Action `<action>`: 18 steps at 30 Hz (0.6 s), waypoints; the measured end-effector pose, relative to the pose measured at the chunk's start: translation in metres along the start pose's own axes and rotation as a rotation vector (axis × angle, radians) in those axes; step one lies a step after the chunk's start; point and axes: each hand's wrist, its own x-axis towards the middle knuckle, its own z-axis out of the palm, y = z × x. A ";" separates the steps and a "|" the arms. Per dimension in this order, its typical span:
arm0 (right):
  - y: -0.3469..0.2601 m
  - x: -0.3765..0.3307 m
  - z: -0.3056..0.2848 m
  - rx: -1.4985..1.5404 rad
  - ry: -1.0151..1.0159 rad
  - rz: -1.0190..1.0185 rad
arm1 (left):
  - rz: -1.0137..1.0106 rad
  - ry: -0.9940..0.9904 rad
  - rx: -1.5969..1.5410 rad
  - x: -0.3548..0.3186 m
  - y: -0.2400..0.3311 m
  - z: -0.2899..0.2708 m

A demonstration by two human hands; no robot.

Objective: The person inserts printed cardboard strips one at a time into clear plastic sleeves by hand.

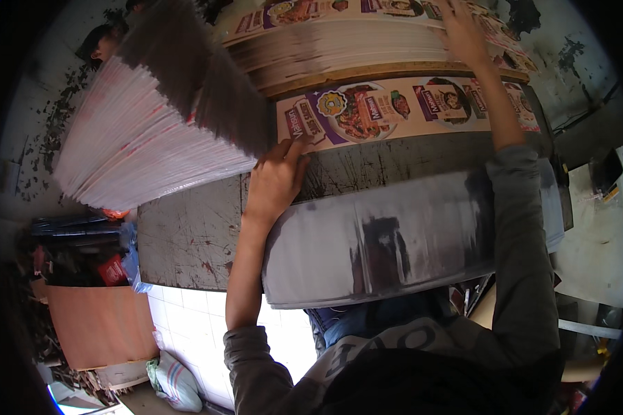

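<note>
The 2 hands are working well apart: the left hand, fingers curling, is resting at the near left corner of the printed sheet. That sheet is stretching rightward from it along the bench, long axis running crosswise. The right hand is showing beyond, at the blurred stack. The left is sitting nearer; whether either is gripping, the view isn't telling.
</note>
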 end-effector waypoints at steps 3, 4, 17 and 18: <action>0.044 -0.026 0.042 -0.206 -0.094 -0.153 | 0.041 -0.166 -0.166 -0.001 0.002 -0.020; 0.041 -0.029 0.045 -0.205 -0.083 -0.153 | -0.009 -0.211 -0.422 -0.005 0.003 -0.032; 0.038 -0.085 -0.139 0.005 -0.400 -0.015 | -0.353 -0.072 -0.139 -0.096 0.037 -0.029; 0.039 -0.097 -0.155 0.012 -0.431 0.014 | -0.358 -0.070 -0.145 -0.096 0.039 -0.030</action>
